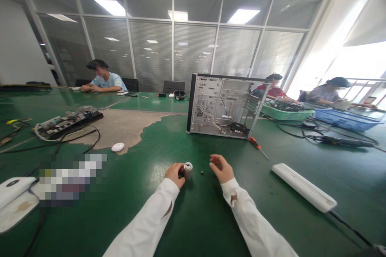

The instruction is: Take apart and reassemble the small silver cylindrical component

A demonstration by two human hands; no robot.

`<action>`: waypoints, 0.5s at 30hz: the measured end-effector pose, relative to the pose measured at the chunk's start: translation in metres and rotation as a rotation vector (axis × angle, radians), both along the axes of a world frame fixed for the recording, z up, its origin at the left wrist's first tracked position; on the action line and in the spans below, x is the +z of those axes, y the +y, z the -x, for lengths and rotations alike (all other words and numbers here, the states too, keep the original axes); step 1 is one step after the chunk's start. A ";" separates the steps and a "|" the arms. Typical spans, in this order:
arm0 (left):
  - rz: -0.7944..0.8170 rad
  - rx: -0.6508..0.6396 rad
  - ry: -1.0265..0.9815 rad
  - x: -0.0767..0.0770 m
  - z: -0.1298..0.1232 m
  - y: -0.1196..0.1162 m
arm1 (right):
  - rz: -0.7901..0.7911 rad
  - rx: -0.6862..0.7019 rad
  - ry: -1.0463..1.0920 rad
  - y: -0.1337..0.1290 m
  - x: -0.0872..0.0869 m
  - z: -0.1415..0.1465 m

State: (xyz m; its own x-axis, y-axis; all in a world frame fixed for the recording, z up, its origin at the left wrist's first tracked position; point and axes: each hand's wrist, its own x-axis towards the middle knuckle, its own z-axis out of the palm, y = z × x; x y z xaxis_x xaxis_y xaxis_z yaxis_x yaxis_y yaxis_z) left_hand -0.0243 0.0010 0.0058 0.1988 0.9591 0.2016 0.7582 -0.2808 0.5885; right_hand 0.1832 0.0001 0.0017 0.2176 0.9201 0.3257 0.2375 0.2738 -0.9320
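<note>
- An office with glass partitions and ceiling lights; a wide green tabletop [193, 217] fills the foreground, its cover torn away in a bare patch at the left.
- The cylinder [188, 170], small and silver-grey, stands upright on the tabletop, long axis vertical, its open white top facing up.
- The left hand [175, 174] is closed around the cylinder from its left side, fingers touching it.
- The right hand [221, 168] hovers just right of the cylinder, apart from it, fingers loosely curled and holding nothing I can make out.
- A tiny dark screw [202, 173] lies on the tabletop between the hands, nearer the right one.
- An open PC case [224, 106] stands beyond the hands, with a screwdriver [258, 147] at its right corner.
- A white strip [303, 186] lies to the right, a circuit board [64, 121] far left.
- Three seated people work at the far side.
</note>
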 end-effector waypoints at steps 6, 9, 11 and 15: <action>0.078 -0.197 -0.337 -0.002 -0.003 -0.004 | -0.302 0.373 -0.802 -0.042 0.021 0.049; 0.105 -0.229 -0.385 -0.004 -0.006 -0.004 | -0.188 0.368 -0.930 -0.039 0.025 0.041; 0.086 -0.206 -0.376 -0.006 -0.006 -0.002 | -0.023 0.304 -1.024 -0.031 0.028 0.020; 0.062 -0.139 -0.362 -0.011 -0.006 0.003 | 0.488 0.034 -1.191 -0.017 0.030 -0.052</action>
